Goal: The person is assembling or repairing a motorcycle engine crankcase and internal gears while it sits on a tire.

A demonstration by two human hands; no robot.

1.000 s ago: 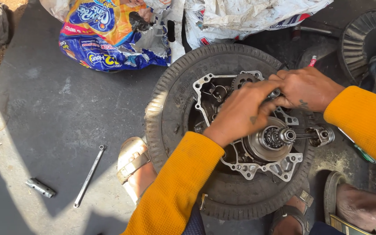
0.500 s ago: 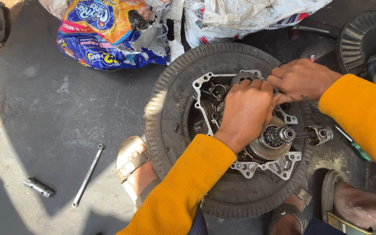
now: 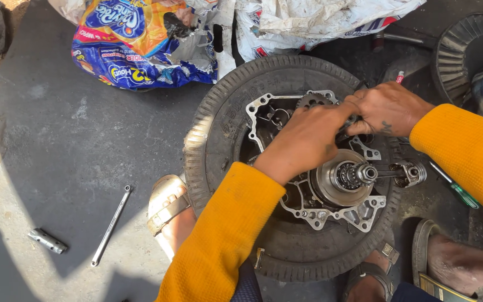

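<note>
The left hand [image 3: 304, 140] lies palm-down over the upper middle of the engine casing [image 3: 331, 207], fingers curled together and pressed onto parts inside it — what they pinch is hidden beneath the hand, so I cannot tell whether it holds anything. The right hand [image 3: 387, 109] meets it from the right, fingers bent and bunched at the same spot, fingertips touching the left hand's; its hold is hidden too. Both arms wear orange sleeves [image 3: 219, 240].

The casing, a pale metal shell with bolt lugs around its edge, sits inside a black tyre [image 3: 225, 134] lying flat on the grey ground. A small toothed gear [image 3: 314, 100] shows just beyond the left hand. Near the hands, a round drum with a splined shaft [image 3: 359, 174] stands up from the casing, and a short ribbed metal part [image 3: 412, 172] lies just to its right.

Left of the tyre a slim spanner [image 3: 111, 225] and a short metal socket piece [image 3: 47, 240] lie on the ground, well apart from the hands. Far left, a crumpled blue and orange bag [image 3: 135, 50]; a green-handled screwdriver [image 3: 457, 189] lies to the right — partly under the right sleeve.
</note>
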